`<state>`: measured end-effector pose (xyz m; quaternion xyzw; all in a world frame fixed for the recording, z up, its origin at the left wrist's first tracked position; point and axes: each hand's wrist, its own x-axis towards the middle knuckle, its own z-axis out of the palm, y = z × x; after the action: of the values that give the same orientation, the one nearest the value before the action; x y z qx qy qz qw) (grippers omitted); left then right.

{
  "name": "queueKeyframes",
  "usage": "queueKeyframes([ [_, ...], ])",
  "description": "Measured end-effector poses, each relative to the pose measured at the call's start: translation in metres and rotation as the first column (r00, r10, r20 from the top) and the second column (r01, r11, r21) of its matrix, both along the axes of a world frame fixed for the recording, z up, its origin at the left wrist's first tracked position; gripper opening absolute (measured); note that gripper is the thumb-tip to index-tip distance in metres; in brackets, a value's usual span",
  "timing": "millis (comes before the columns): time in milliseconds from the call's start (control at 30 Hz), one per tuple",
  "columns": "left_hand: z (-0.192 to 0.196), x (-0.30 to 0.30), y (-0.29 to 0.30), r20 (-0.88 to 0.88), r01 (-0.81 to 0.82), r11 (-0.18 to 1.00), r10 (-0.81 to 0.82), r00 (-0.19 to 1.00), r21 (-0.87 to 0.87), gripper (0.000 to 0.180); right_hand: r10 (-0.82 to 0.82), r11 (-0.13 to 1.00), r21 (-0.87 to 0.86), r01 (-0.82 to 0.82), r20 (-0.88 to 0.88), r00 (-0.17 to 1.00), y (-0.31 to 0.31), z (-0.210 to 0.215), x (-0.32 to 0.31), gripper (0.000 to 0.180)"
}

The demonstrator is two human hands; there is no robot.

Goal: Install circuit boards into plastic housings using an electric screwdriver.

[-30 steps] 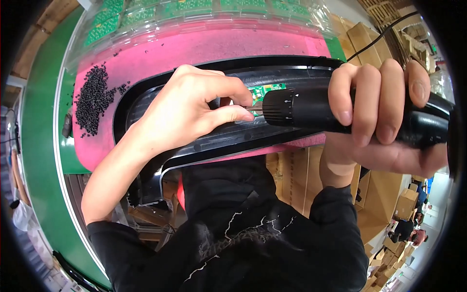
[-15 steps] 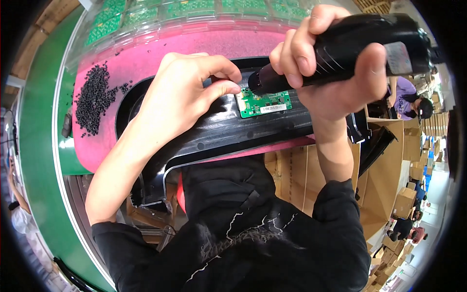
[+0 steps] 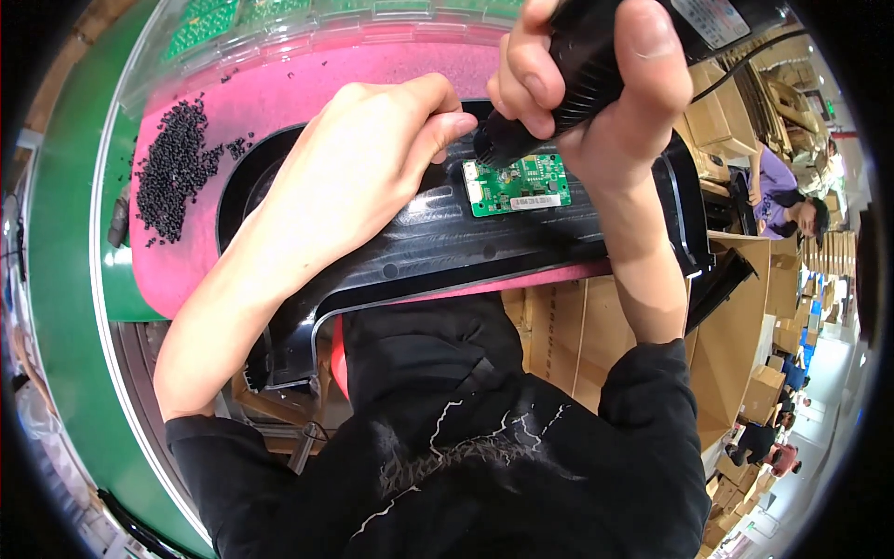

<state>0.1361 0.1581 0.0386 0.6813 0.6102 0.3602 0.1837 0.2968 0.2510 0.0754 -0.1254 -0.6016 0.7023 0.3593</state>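
Observation:
My right hand point(image 3: 624, 126) is wrapped round a black electric screwdriver point(image 3: 589, 70), a cable trailing from its upper end. Its nose slants down toward the upper left corner of a green circuit board point(image 3: 535, 191); whether it touches anything is hidden. The board lies in a long black plastic housing point(image 3: 438, 244) with a curved left end. Over the housing, my left hand point(image 3: 372, 154) has thumb and forefinger pinched close beside the screwdriver's nose. Anything between those fingertips is too small to make out.
A heap of small black screws point(image 3: 172, 172) lies on the pink mat point(image 3: 270, 88), left of the housing. Clear plastic trays of green boards point(image 3: 200, 33) stand at the back. Cardboard boxes point(image 3: 726, 349) are at the right, where a person in purple point(image 3: 775, 191) sits farther off.
My right hand has lifted the screwdriver up and a little left, so its nose sits higher over the board. My left fingertips have risen slightly and shifted right, still pinched.

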Motion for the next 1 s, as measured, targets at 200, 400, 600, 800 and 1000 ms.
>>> queueKeyframes([
  [200, -0.009, -0.006, -0.001, -0.027, 0.113, 0.994, -0.113, 0.993, -0.001, 0.017, -0.12, 0.993, -0.015, 0.12, -0.091, 0.988, -0.01, -0.003, 0.003, 0.057],
  [400, -0.011, -0.005, -0.004, -0.036, 0.248, 0.969, -0.248, 0.968, -0.007, 0.017, 0.173, 0.981, 0.155, -0.117, -0.42, 0.891, -0.003, 0.01, 0.032, 0.067],
  [600, 0.002, -0.003, -0.004, 0.183, 0.312, 0.95, -0.31, 0.933, 0.022, 0.019, 0.212, 0.96, 0.256, -0.112, -0.407, 0.888, -0.004, 0.025, 0.048, 0.058],
  [800, 0.008, 0.004, -0.002, 0.338, 0.309, 0.95, -0.275, 0.9, -0.05, 0.018, 0.209, 0.952, 0.291, -0.096, -0.389, 0.897, -0.004, 0.027, 0.055, 0.059],
  [1000, 0.005, 0.005, -0.008, 0.207, 0.212, 0.969, -0.235, 0.95, 0.127, 0.01, 0.212, 0.943, 0.315, -0.108, -0.316, 0.925, -0.006, 0.018, 0.045, 0.071],
])
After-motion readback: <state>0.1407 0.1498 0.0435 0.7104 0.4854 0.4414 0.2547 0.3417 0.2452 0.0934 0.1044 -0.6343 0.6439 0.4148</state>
